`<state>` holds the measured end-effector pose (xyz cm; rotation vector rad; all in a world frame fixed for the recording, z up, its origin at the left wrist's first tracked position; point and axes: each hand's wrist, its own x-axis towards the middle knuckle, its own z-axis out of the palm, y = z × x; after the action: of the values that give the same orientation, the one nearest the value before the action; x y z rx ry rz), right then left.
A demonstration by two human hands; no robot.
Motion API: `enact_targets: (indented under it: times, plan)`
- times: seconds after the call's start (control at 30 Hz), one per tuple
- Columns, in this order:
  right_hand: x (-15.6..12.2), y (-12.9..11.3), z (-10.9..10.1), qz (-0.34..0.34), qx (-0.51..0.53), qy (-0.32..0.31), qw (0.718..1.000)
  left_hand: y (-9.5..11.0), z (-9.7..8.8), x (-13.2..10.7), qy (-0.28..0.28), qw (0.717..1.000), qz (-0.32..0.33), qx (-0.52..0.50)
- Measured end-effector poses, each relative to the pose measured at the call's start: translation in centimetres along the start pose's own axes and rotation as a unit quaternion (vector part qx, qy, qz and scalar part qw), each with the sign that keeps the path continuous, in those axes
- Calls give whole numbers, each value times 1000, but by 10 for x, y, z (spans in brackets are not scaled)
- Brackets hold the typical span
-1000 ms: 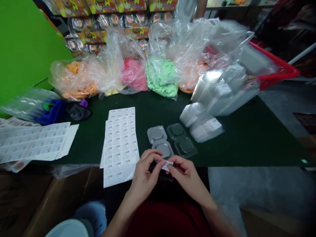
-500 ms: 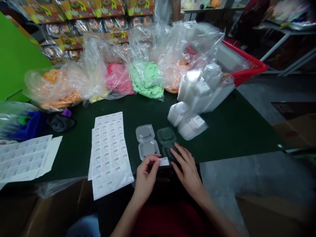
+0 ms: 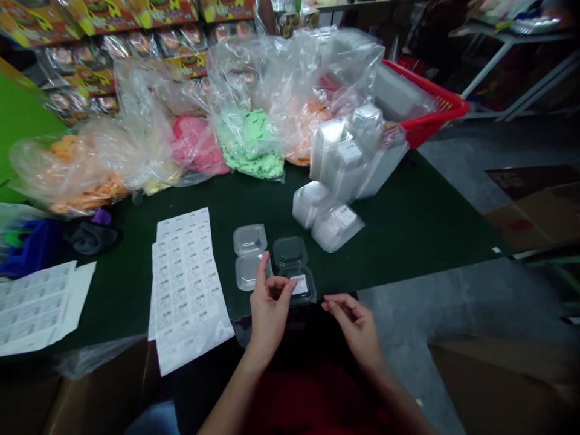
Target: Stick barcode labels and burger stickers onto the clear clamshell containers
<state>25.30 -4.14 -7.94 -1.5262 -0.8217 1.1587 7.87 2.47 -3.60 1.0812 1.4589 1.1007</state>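
Observation:
A small clear hinged box point(image 3: 290, 252) lies unfolded at the table's near edge, with a white barcode label point(image 3: 299, 284) on its nearer half. My left hand point(image 3: 270, 299) is over its left side, the thumb at the label's left edge, the index finger stretched out and the other fingers bent. Just off the box's right corner, my right hand point(image 3: 351, 320) has thumb and fingertips pinched together; whatever may be between them is too small to see. Another unfolded clear box point(image 3: 250, 240) lies alongside on the left. Left of that is a sheet of barcode labels point(image 3: 185, 284).
Stacked clear boxes point(image 3: 338, 226) stand beyond on the right, before a red basket point(image 3: 430, 121). Bags of green pieces point(image 3: 254, 145), pink pieces point(image 3: 198, 144) and orange pieces line the back. More label sheets point(image 3: 43, 305) and a blue tape dispenser point(image 3: 34, 241) are at left.
The label, pinched in my left hand before, now lies on the box. My left index finger has lifted away. My right hand has drawn back from the box and closed its fingertips.

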Motion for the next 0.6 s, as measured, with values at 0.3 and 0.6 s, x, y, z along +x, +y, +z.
enact_targets:
  times: [0.3,0.6]
  plan:
    - [-6,-15,18,-194,-140,37,970,1,-3,2,-5,999,3,52]
    - [8,-25,41,-284,-212,3,935,-3,1,2,-15,997,21,76]
